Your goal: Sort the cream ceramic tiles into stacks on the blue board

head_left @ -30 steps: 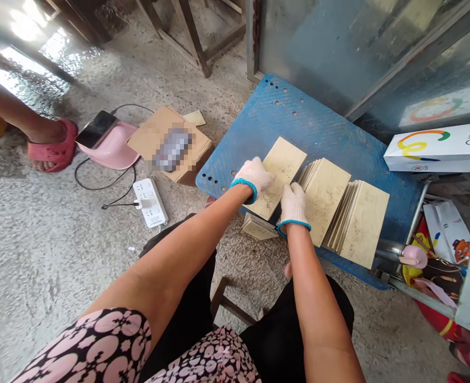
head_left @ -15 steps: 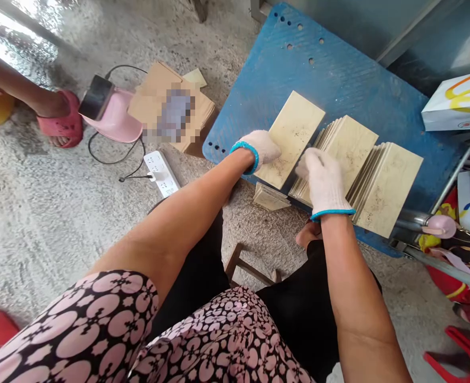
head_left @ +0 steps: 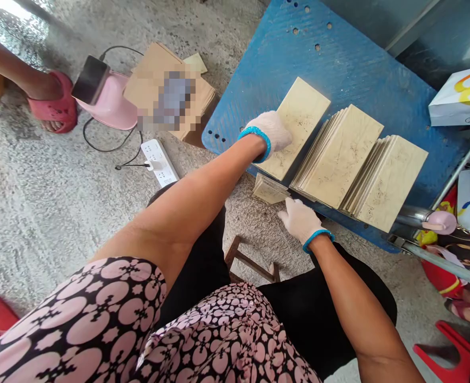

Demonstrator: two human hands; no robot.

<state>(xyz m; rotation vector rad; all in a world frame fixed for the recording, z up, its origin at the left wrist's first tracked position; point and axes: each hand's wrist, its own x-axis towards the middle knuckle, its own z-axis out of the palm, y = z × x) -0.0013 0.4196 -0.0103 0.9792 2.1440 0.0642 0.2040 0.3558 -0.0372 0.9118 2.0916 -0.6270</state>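
Note:
My left hand, in a white glove with a blue cuff, lies over the left edge of a pale wooden board on the blue table. Its fingers are curled in against the board and partly hidden. Below the table's near edge, my right hand, gloved alike, has its thumb and forefinger apart. Its fingertips are beside the corner of a small fanned bunch of thin boards; contact is unclear. To the right, two leaning stacks of the same boards stand side by side, a middle stack and a right stack.
The blue table has round holes along its edges. Left on the floor are a cardboard box, a power strip and a pink stool bearing a phone. A metal bottle lies right. Another person's foot shows left.
My right hand has left the middle stack and moved down and left to the small bunch below the table edge. My left hand stays at the left board. The view has shifted slightly.

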